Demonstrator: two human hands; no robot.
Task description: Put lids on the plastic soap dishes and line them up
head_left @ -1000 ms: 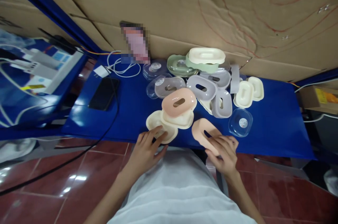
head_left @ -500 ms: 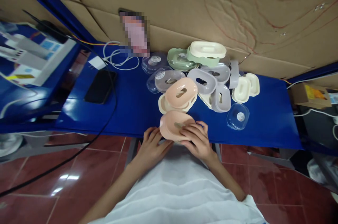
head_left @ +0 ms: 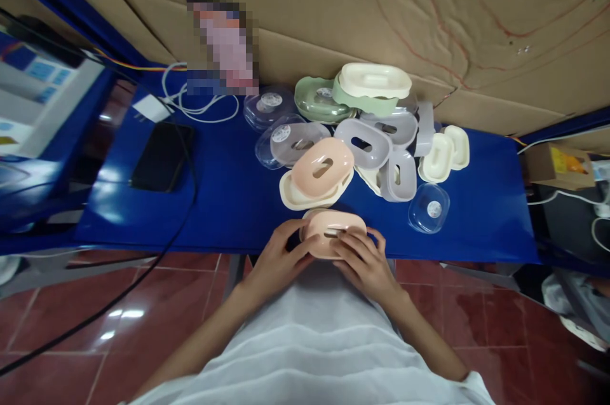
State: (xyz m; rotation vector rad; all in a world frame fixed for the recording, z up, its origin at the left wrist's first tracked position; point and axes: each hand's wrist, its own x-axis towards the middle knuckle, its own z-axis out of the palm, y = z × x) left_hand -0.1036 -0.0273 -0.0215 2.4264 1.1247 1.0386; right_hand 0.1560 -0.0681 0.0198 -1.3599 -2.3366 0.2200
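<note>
A peach plastic tray with a slot in its middle (head_left: pixel 320 236) is held at the table's front edge. My left hand (head_left: pixel 288 252) grips its left end, thumb in front and fingers around the far side. On the right end lies my right hand (head_left: pixel 365 259), its fingers over the slot and round the edge. Just beyond sits another peach slotted tray (head_left: pixel 324 166), resting on a cream tray (head_left: pixel 293 195). Several grey slotted trays (head_left: pixel 365 143) lie behind and to the right.
Clear lids with round stickers (head_left: pixel 429 209) lie right and back left. Cream soap-dish-like pieces (head_left: pixel 437 157) sit at right. A green tray (head_left: pixel 365 100) bears a cream piece (head_left: pixel 376 79). Left are a black phone-like slab (head_left: pixel 162 156), a white charger (head_left: pixel 151 107) and a black cable (head_left: pixel 185 144).
The held peach tray has turned more level and shifted slightly right. My left hand has moved up onto its left end, and my right hand has shifted slightly right.
</note>
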